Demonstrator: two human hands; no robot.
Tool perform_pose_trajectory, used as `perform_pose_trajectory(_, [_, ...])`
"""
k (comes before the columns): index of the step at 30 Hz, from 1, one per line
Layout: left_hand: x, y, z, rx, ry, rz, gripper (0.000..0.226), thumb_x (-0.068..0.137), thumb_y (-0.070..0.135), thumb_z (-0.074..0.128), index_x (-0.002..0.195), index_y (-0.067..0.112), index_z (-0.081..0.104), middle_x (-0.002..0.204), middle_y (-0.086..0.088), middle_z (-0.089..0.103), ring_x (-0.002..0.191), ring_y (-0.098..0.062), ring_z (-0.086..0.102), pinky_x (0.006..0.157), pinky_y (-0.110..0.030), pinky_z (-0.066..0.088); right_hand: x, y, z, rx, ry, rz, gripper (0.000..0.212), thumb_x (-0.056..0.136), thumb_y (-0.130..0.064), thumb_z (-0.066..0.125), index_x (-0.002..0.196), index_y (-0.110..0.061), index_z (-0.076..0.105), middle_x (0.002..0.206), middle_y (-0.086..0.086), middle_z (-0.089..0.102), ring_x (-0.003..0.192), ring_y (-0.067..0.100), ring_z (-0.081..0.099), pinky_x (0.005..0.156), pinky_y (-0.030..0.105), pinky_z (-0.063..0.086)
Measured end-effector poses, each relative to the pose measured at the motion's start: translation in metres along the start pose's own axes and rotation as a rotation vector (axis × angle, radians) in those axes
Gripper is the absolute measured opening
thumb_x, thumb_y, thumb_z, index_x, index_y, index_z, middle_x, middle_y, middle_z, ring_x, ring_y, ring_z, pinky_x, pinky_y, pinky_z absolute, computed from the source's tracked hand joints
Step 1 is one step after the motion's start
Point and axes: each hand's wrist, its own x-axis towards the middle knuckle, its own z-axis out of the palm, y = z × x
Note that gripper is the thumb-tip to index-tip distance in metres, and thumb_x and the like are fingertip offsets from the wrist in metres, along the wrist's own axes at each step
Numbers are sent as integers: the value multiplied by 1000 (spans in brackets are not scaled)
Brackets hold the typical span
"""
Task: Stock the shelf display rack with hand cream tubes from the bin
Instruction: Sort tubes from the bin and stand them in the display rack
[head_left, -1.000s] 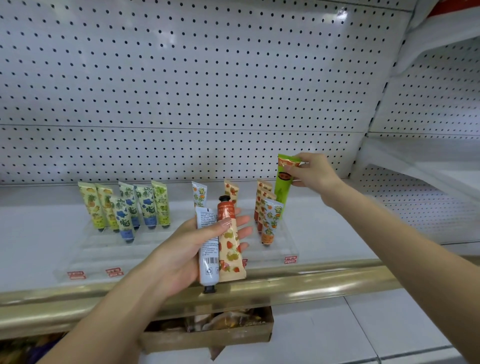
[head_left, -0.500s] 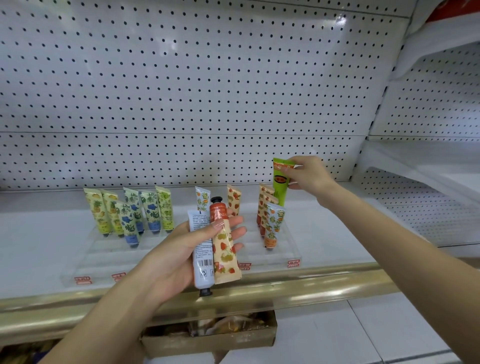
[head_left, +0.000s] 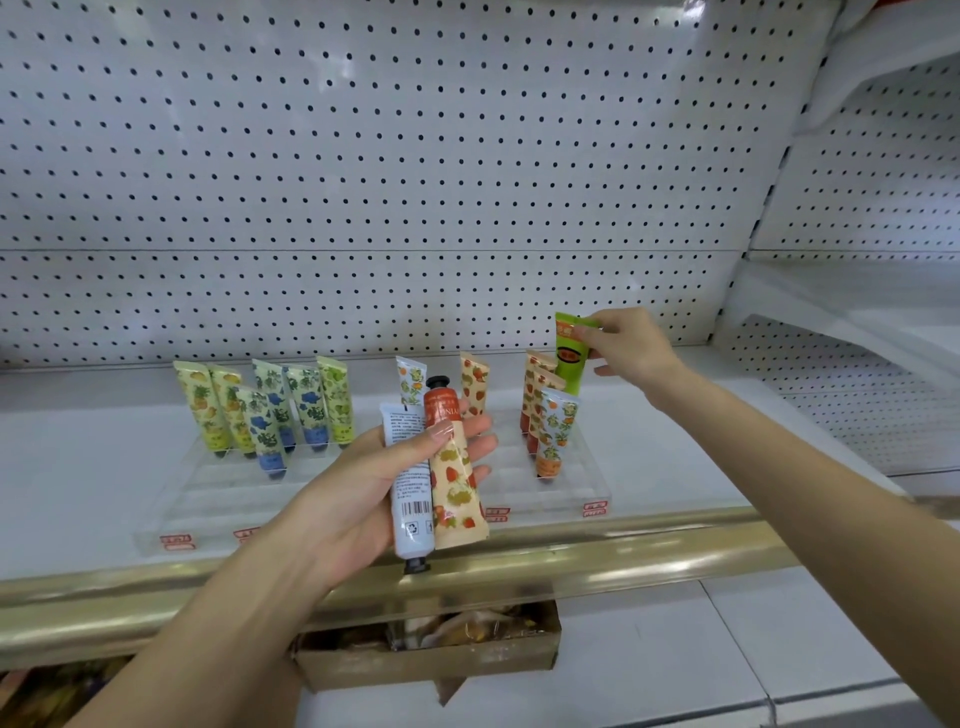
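Right hand: fingers pinch crimped top of green hand cream tube, held upright at back-right of clear display rack, just behind strawberry-print row. Cannot tell if it sits in slot.
Left hand: in front of rack, thumb clamps two tubes against fingers: white tube cap down, strawberry tube red cap up.
Cardboard bin: below shelf edge.
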Motion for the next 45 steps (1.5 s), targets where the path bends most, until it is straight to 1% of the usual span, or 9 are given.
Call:
perform_pose_trajectory(4, [1,-1,1,-16,-7,-6,42,76,9,59,118,4,62,109,-13,72,98,-23,71,77,-35,60,-1,-1,-2,-75,14,-46,13,92,-26,59,92,-14,65,98,17,68,94,34,64,82,48,55])
perform_pose_trajectory(8, [2,-2,3,-3,-24,-8,42,76,10,60,118,5,63,110,-12,72,100,-23,71,81,-35,58,0,-1,-4,-180,36,-93,33,88,-33,63,93,-2,69,93,18,69,91,33,64,83,51,52])
perform_pose_trajectory(13, [4,-6,4,25,-49,-13,39,76,11,61,115,4,63,111,-12,72,102,-23,70,82,-35,58,-2,-3,-8,-247,36,-87,39,86,-39,64,96,-2,70,93,18,68,75,24,55,70,32,45])
perform_pose_trajectory(17, [3,-6,5,84,-53,-25,31,76,11,64,107,4,66,109,-12,72,102,-23,70,76,-36,60,-10,-10,-18,-188,76,-106,24,88,-27,64,105,-12,71,108,3,69,97,15,60,83,28,47])
perform_pose_trajectory(20, [-2,-8,8,148,-58,2,38,72,10,67,110,3,64,107,-12,73,100,-22,70,78,-34,60,-29,-24,-25,-151,133,-205,19,89,-23,63,103,-13,71,102,-1,70,99,13,63,85,25,46])
perform_pose_trajectory(26, [-16,-15,15,131,1,64,28,85,10,64,112,6,61,97,-13,75,90,-22,73,74,-37,59,-100,-60,-9,184,-283,-136,17,93,-21,58,92,-8,71,85,6,70,68,12,62,63,20,54])
perform_pose_trajectory(31, [-23,-22,3,13,145,200,18,90,14,61,107,7,64,102,-12,74,93,-25,72,77,-42,59,-151,-55,21,252,-503,13,29,91,-31,59,96,-4,68,85,8,71,75,17,67,73,30,58])
perform_pose_trajectory(37, [-43,-30,-21,3,221,252,20,92,14,61,109,4,63,106,-13,73,96,-29,70,85,-49,56,-178,-54,58,372,-625,169,27,83,-29,68,95,-5,71,91,8,72,83,17,68,70,24,57])
perform_pose_trajectory(45, [-52,-18,-52,37,235,302,16,91,13,62,104,5,64,104,-11,74,94,-21,72,71,-21,57,-182,-66,71,469,-579,212,25,85,-23,67,102,-4,67,85,6,70,74,15,68,58,23,54])
